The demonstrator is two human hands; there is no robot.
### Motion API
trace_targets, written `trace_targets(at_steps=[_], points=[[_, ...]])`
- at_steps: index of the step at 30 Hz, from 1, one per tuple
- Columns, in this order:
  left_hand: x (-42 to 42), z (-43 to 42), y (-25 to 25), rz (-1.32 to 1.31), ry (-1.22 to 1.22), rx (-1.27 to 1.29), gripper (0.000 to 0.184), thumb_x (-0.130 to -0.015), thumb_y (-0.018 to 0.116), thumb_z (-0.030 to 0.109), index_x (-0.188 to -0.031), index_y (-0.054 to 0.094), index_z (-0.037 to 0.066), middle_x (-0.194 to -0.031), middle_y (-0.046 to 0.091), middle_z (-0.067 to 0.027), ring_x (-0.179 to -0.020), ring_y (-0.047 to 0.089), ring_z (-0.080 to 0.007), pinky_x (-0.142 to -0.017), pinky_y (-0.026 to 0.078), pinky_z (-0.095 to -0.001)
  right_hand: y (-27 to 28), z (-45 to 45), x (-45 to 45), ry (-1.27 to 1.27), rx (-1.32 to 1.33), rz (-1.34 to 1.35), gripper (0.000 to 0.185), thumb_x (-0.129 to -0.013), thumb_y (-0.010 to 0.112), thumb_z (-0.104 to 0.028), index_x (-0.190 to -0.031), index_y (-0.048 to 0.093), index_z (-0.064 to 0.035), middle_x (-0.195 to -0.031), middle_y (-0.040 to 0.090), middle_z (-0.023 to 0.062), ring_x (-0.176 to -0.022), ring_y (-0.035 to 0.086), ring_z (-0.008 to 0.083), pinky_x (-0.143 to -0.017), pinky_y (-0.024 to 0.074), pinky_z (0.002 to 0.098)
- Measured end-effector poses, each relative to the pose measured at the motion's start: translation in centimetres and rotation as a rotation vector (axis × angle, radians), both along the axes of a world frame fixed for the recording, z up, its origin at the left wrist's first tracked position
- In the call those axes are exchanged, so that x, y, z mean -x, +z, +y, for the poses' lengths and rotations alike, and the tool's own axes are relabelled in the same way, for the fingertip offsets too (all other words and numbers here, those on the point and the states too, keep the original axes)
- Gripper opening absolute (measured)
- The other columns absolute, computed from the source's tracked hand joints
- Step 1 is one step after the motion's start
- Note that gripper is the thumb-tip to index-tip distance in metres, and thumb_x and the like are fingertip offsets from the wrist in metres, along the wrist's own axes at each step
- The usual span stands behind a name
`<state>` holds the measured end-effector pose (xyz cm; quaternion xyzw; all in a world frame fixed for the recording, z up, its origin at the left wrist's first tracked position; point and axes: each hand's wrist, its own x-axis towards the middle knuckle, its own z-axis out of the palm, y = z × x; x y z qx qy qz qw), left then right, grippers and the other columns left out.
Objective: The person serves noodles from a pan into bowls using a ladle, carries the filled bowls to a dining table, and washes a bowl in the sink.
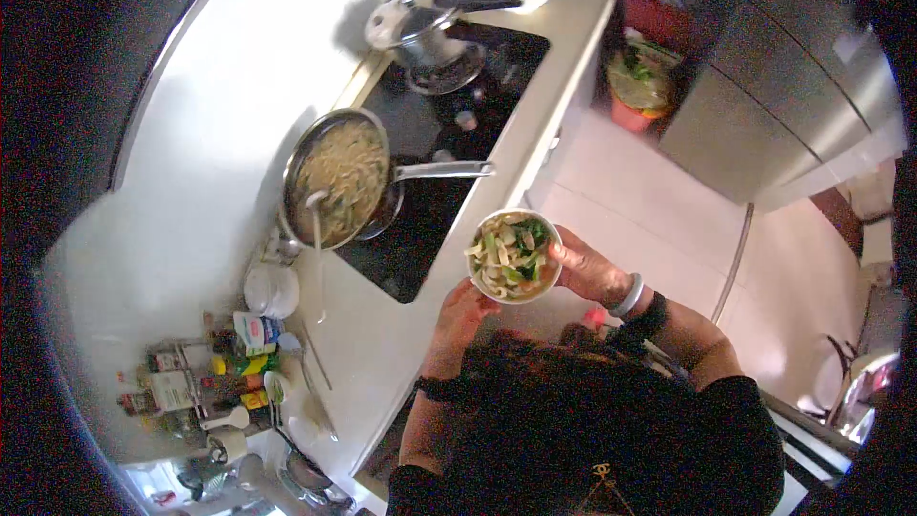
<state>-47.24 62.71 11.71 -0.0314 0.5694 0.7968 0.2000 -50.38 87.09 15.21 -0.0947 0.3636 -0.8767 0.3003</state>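
Note:
A white bowl [515, 256] filled with noodles and green leafy vegetables is held in front of my body, beside the counter edge. My right hand [592, 272] wraps round the bowl's right side, with the thumb at the rim. On the lower left, my left hand [465, 313] supports the bowl, its fingers partly hidden beneath it. A frying pan [339, 177] of noodles in sauce sits on the black cooktop [420, 253], its metal handle pointing toward me. The ladle [318, 248] rests in that pan, its handle hanging over the near-left rim.
A pressure cooker [430, 43] with a black handle stands at the cooktop's far end. Condiment bottles and packets [248, 363] crowd the counter's left corner, near a white round container [271, 290]. Behind the counter edge are a steel refrigerator [755, 86] and a red bin [635, 110].

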Motion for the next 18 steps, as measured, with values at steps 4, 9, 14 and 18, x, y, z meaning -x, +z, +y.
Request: trace_targets(at_steps=[4,9,14,18], points=[[1.3,10.1,4.6,0.156,-0.105,0.311,0.033,-0.091,0.051,0.021,-0.113,0.053,-0.004,-0.098,0.062,-0.011,-0.082,0.062,-0.0192,-0.072,0.052,-0.0314,-0.6,8.2,-1.7,-0.171,-0.091,-0.07,0.083,-0.075,0.063,-0.057,-0.131,0.032,-0.0043,-0.128,0.044,0.0126,-0.119,0.045,0.0269,-0.095,0.0408,0.0499],[3.8,18.5,2.0,-0.104,-0.087,-0.079,0.028,-0.09,0.054,0.019,-0.108,0.056,-0.003,-0.094,0.063,-0.0112,-0.078,0.062,-0.02,-0.07,0.052,-0.0333,-1.0,17.2,-2.9,-0.316,-0.048,-0.075,0.076,-0.078,0.063,-0.053,-0.13,0.033,-0.0067,-0.125,0.046,0.0113,-0.118,0.044,0.0259,-0.095,0.0399,0.0508],[7.1,27.0,3.8,-0.027,-0.375,-0.116,0.02,-0.09,0.05,0.013,-0.102,0.055,-0.003,-0.085,0.063,-0.01,-0.075,0.061,-0.02,-0.071,0.051,-0.0341,-0.5,25.8,-5.1,-0.571,-0.02,-0.102,0.068,-0.08,0.063,-0.047,-0.129,0.035,-0.0096,-0.125,0.046,0.0098,-0.115,0.047,0.0258,-0.091,0.0437,0.0464],[9.7,37.3,7.2,0.01,-0.574,0.047,0.022,-0.09,0.048,0.018,-0.102,0.053,0.0,-0.087,0.06,-0.0095,-0.078,0.059,-0.0204,-0.071,0.049,-0.0349,0.9,33.9,-6.2,-0.771,-0.032,-0.174,0.068,-0.079,0.065,-0.045,-0.129,0.035,-0.0094,-0.123,0.048,0.0087,-0.113,0.049,0.0245,-0.088,0.0463,0.0436]])
